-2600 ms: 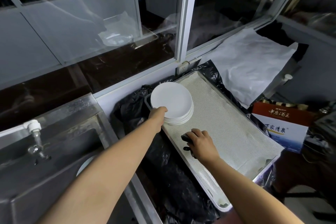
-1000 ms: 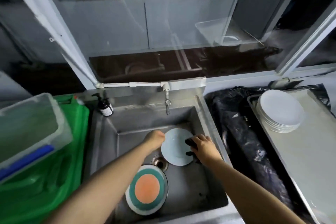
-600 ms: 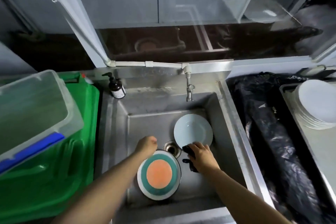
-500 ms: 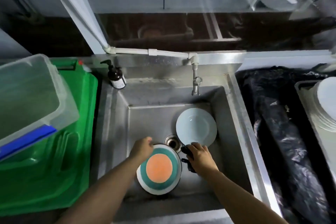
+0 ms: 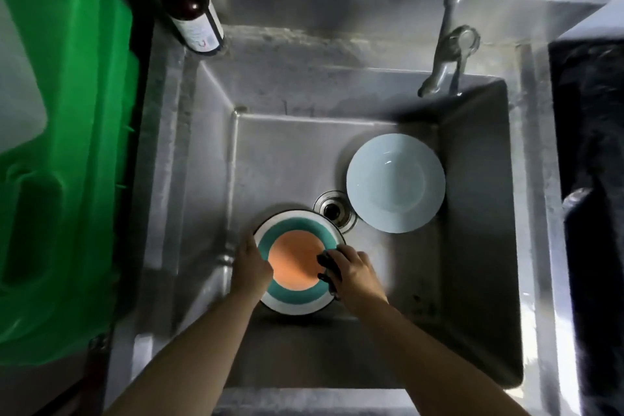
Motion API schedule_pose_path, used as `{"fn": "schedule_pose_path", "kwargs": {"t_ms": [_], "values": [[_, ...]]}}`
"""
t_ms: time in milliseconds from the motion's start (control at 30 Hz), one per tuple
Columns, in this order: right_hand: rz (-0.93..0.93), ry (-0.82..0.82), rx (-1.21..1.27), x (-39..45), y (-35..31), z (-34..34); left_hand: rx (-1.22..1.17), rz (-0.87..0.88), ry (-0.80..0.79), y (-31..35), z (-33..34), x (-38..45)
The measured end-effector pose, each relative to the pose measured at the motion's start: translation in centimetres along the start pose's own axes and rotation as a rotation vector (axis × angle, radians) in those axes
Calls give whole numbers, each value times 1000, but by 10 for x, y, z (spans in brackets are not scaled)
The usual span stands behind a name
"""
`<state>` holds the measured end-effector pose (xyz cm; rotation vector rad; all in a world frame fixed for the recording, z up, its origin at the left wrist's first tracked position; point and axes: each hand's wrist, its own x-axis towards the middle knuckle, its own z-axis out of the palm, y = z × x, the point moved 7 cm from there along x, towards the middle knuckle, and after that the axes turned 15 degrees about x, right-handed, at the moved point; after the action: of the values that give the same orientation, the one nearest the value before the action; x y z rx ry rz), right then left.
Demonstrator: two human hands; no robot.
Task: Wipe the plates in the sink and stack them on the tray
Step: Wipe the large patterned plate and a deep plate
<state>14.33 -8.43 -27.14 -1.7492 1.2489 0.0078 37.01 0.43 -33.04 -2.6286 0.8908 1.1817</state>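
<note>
While left hand (image 5: 251, 265) grips round banded plate (image 5: 293, 263); right hand (image 5: 354, 272) pinches dark cloth (image 5: 327, 267).

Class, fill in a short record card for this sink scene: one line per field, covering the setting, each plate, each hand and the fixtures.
setting: stainless steel sink
plate one: round orange-centred plate with teal ring, near the drain
plate two: plain pale blue plate, right of drain, untouched
left hand: grips plate one's left edge
right hand: presses dark cloth on plate one
fixtures: metal tap; brown pump bottle on rim
</note>
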Motion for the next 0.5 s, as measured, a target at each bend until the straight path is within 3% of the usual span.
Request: {"fn": "schedule_pose_path", "kwargs": {"t_ms": [233,500], "values": [[30,0,28,2,13,8,-67,-212,-18,-15,4,17],[37,6,17,-2,10,2,-170,-136,-106,-32,2,17]]}}
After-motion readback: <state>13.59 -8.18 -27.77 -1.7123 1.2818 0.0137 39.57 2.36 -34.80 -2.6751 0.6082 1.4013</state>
